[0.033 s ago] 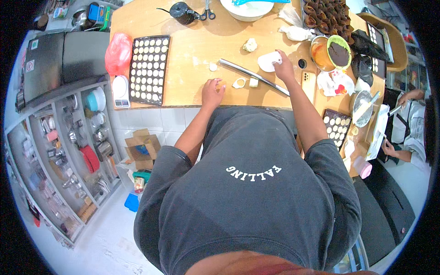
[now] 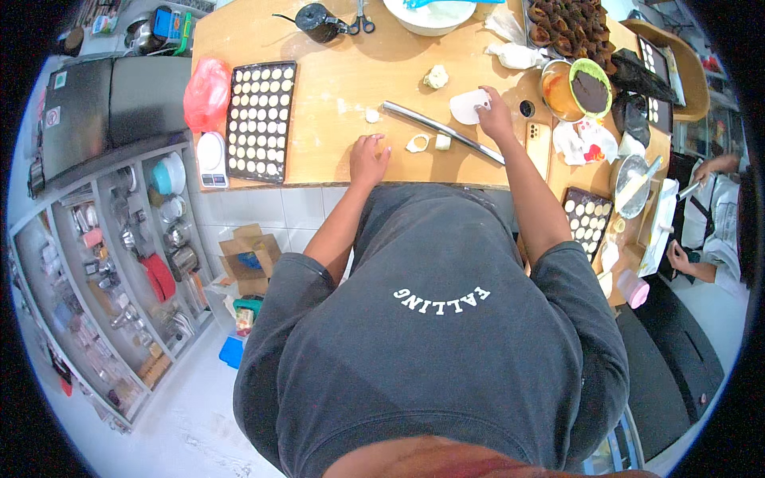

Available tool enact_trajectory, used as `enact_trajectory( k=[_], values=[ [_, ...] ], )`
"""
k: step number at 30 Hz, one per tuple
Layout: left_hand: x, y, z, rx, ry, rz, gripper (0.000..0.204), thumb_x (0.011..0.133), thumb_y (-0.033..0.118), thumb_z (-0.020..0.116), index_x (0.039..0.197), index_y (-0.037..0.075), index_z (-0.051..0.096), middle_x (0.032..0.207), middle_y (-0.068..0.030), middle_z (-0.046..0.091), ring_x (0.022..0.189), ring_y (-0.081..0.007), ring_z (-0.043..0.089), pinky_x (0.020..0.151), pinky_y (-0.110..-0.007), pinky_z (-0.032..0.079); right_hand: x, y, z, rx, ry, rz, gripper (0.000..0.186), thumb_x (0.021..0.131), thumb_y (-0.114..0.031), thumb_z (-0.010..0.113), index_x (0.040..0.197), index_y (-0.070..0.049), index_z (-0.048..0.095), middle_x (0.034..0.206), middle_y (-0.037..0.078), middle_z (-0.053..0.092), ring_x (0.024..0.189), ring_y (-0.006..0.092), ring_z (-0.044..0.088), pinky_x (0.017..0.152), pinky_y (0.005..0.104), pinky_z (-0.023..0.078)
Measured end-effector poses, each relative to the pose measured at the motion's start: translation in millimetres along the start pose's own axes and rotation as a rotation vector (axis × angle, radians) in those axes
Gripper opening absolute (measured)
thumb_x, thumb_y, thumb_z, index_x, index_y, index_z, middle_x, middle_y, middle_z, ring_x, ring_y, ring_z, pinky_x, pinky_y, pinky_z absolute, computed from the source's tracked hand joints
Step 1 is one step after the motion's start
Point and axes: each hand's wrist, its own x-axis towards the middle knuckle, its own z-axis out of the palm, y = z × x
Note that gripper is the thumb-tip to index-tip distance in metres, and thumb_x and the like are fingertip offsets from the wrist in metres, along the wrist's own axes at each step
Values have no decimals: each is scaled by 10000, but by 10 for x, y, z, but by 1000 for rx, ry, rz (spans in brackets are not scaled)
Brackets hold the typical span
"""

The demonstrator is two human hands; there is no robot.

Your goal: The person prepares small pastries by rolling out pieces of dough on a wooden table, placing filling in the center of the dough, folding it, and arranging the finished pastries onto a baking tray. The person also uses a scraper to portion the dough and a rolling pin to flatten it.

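Observation:
My right hand (image 2: 496, 119) grips a whitish, see-through dough scraper (image 2: 464, 109) just above or on the table; I cannot tell if it touches. My left hand (image 2: 369, 162) rests near the table's front edge, fingers loosely bent and apart, holding nothing. Between the hands a shiny metal rod (image 2: 434, 127) lies slantwise. A small bit of dough (image 2: 372, 115) is just beyond my left fingers. In front of the rod lie a thin dough ring (image 2: 417, 143) and a small white, round-sided piece (image 2: 442, 142). Farther back sits a rough dough lump (image 2: 436, 77).
Left of the hands are a dark tray (image 2: 292, 84) filled with small pale rounds, a kitchen scale (image 2: 212, 155) and a red plastic bag (image 2: 207, 94). On the right lie a phone (image 2: 538, 147) and bowls (image 2: 556, 89). Another person's hand (image 2: 679, 259) shows at far right.

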Motion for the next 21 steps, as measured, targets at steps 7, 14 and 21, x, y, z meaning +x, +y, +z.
enact_trajectory(
  k=[7, 14, 21],
  values=[
    [130, -269, -334, 231, -38, 74, 613, 852, 285, 792, 1408, 124, 592, 1407, -173, 553, 1358, -377, 453, 1121, -533, 375, -537, -684, 274, 639, 159, 401, 412, 909, -10, 575, 1294, -69, 439, 1149, 219, 647, 912, 333, 731, 581, 389, 652],
    [417, -399, -534, 505, -245, 163, 735, 868, 393, 764, 1528, 215, 493, 1559, -163, 439, 1441, -364, 376, 1115, -611, 347, -1212, -1222, 841, 741, -30, 356, 461, 938, 46, 511, 1389, -45, 476, 1316, 234, 558, 1010, 318, 709, 639, 388, 679],
    [653, -420, -750, 614, -386, 347, 717, 886, 437, 746, 1530, 248, 491, 1537, -139, 459, 1395, -348, 428, 1060, -629, 394, -1256, -1420, 1410, 802, -9, 493, 478, 942, 35, 527, 1413, -47, 519, 1304, 230, 588, 1032, 326, 708, 658, 398, 682]
  ],
)
